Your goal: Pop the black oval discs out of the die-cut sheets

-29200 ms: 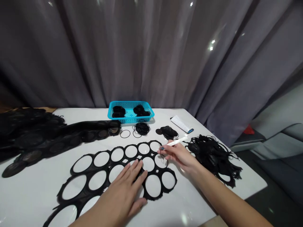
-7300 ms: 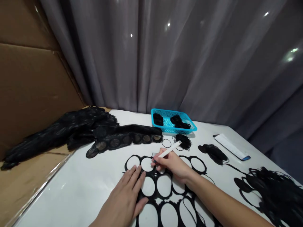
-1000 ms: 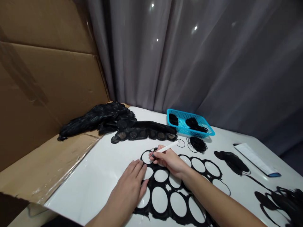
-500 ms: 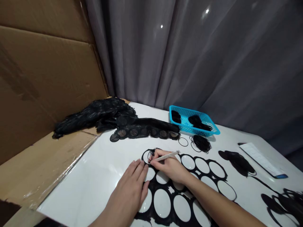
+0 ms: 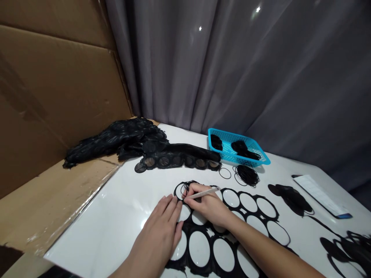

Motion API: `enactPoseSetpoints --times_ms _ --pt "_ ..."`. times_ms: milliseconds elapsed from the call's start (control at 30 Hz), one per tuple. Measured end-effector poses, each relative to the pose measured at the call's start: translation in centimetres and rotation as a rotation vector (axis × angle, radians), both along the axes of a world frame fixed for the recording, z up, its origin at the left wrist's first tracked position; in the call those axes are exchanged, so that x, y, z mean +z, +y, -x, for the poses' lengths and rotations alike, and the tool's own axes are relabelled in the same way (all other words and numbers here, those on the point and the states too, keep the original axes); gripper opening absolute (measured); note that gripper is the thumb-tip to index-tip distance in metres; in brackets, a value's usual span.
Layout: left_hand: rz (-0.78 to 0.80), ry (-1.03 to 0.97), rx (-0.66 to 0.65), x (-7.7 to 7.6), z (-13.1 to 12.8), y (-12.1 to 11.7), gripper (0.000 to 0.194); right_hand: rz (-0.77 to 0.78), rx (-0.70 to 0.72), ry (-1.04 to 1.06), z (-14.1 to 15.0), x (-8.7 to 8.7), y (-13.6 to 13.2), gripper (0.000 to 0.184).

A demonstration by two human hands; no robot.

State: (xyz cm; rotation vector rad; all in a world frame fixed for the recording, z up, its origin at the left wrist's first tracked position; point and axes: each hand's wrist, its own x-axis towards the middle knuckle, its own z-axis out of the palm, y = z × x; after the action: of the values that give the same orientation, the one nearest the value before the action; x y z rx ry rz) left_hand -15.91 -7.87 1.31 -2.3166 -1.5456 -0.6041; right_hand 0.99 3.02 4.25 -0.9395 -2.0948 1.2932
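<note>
A black sheet with several round cut-out holes (image 5: 208, 231) lies flat on the white table (image 5: 121, 216). My left hand (image 5: 160, 235) lies open and flat on the sheet's near left edge. My right hand (image 5: 207, 202) is closed around a thin white pen-like tool (image 5: 203, 192), whose tip touches the sheet's far left corner, where thin black strands curl up.
A blue basket (image 5: 238, 151) holding black pieces stands at the back. Black rings (image 5: 245, 174) lie in front of it. A stack of black sheets (image 5: 145, 148) reaches onto cardboard (image 5: 52, 116) at left. Black scraps (image 5: 291, 197) and a white packet (image 5: 320, 195) lie at right.
My right hand lowered the pen-like tool from tilted up to nearly flat and drew slightly nearer. My left hand stays flat on the sheet. The view shifted slightly.
</note>
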Motion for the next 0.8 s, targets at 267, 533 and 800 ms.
enactPoseSetpoints --times_ms 267,533,800 --pt "-0.017 0.019 -0.002 -0.1 0.0 0.1 0.039 -0.311 0.108 -0.08 0.0 -1.0 -1.0 0.017" --pt "0.019 0.034 0.01 0.1 -0.1 0.1 0.038 -0.667 -0.39 -0.205 -3.0 2.3 7.4 0.018" --pt "0.149 -0.194 0.002 1.3 0.7 0.2 0.031 0.376 -0.499 0.296 -6.8 2.8 6.3 0.025"
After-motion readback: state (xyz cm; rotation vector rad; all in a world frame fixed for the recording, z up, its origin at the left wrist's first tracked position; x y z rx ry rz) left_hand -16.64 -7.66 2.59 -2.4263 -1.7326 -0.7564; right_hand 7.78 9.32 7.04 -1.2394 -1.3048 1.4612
